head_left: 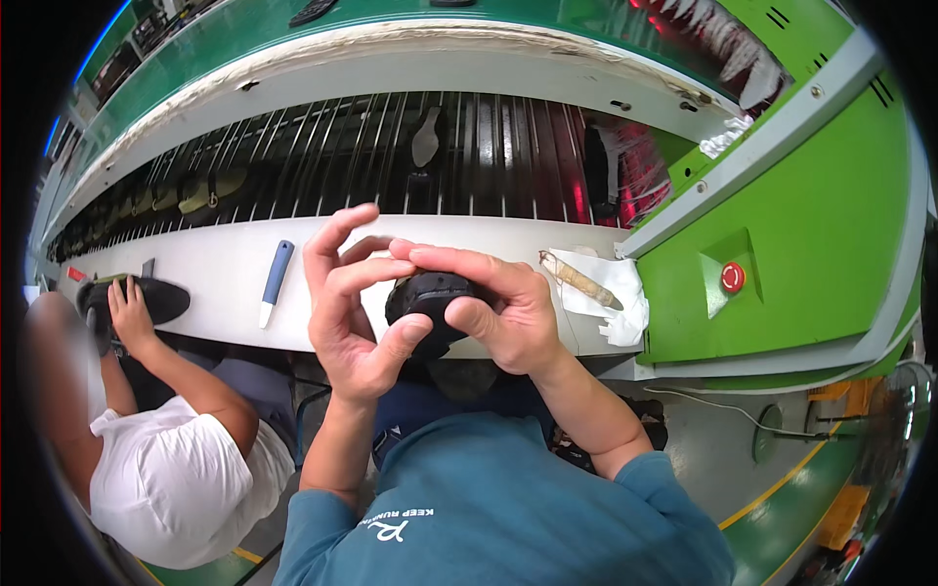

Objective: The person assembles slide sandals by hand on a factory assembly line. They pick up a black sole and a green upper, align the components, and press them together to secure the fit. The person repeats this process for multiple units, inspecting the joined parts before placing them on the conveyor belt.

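Note:
Between my hands, above the near edge of the white work ledge, is a black shoe (430, 293), seen end-on, so most of its length is hidden. My right hand (503, 308) grips it, with the fingers over its top and the thumb against the near side. On its other side, my left hand (354, 317) curves around with thumb and index finger touching it; the remaining fingers are raised and spread. A blue-handled tool with a pale flat tip (277, 278) lies on the ledge left of my hands. A tan, wrapped stick-like tool (581, 280) rests to the right.
White paper (620, 303) lies under the tan tool. Beyond the ledge runs a rack of metal rollers (371, 161) carrying dark shoe parts. A green machine housing (782, 215) with a red button (733, 277) stands right. At left, a co-worker in white (181, 479) handles a black shoe (161, 298).

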A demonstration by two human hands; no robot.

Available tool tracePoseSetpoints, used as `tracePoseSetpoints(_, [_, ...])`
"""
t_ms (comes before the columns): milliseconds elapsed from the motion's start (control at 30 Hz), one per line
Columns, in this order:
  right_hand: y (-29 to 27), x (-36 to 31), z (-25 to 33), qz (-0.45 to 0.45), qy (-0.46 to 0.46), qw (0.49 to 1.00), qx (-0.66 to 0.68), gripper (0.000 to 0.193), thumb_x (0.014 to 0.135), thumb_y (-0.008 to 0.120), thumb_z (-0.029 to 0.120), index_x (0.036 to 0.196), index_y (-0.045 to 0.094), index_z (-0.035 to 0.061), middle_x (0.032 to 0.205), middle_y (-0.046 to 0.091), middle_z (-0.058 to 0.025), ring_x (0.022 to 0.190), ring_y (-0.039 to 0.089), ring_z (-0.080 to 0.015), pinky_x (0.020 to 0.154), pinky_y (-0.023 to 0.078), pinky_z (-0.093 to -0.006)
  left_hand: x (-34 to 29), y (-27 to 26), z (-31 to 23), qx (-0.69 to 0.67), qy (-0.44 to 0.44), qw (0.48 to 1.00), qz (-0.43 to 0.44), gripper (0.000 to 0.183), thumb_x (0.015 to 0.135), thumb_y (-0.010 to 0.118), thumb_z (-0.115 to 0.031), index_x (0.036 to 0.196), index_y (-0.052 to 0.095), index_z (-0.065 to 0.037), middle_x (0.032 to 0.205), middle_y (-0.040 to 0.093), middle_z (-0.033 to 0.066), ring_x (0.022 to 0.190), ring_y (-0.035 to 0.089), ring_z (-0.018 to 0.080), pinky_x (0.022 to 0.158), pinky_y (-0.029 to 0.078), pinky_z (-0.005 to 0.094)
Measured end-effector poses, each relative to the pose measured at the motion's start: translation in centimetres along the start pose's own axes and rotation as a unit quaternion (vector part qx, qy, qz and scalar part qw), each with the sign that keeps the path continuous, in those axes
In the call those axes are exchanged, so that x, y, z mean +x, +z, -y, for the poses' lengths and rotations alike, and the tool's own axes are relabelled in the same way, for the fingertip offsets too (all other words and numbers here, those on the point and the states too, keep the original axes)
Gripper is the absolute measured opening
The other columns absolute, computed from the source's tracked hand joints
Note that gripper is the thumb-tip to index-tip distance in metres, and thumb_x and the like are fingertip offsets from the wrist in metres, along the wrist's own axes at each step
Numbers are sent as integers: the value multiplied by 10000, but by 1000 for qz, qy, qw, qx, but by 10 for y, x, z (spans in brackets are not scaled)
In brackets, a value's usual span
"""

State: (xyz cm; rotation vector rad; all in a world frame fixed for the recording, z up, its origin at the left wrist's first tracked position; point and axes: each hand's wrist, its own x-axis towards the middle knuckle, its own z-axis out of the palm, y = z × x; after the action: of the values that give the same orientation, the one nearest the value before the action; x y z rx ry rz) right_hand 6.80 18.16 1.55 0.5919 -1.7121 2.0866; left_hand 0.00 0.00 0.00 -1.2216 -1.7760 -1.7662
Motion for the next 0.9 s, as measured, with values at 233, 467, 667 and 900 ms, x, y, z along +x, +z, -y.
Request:
tracePoseSetpoints(233, [21, 9, -22, 44, -24, 999, -21, 660, 1005, 794, 502, 1378, 738, -39, 1235, 814, -173, 1087, 791, -234, 943, 624, -341, -5, 14, -2, -216, -64, 970, -90, 623, 1105, 577, -591, 1343, 340, -66, 1426, 587, 473, 1148, 756, 471, 991, 636, 546])
tracePoseSetpoints(467, [29, 17, -24, 73, -24, 997, -7, 469, 1020, 803, 333, 1336, 772, -12, 1189, 832, -160, 1111, 800, -261, 984, 618, -364, -23, -1, 8, -199, -31, 975, -92, 584, 1151, 543, -487, 1479, 431, -17, 1305, 699, 381, 1095, 778, 422, 970, 644, 521])
tracePoseSetpoints(667, [27, 19, -25, 53, -12, 999, 9, 336, 1020, 792, 169, 1310, 785, -1, 1164, 834, -166, 1098, 800, -252, 994, 613, -362, -11, -3, 3, -161, -3, 983, -87, 456, 1165, 540, -373, 1387, 560, 24, 1236, 732, 325, 1109, 769, 379, 983, 629, 481])
tracePoseSetpoints(900, [33, 25, -28, -1, -16, 1000, -13, 279, 996, 810, 182, 1204, 794, -3, 1127, 828, -142, 999, 795, -208, 930, 617, -333, -2, 4, -7, -39, -34, 994, -98, 509, 1180, 481, -439, 1402, 561, 12, 1198, 733, 246, 1072, 693, 255, 967, 535, 377])
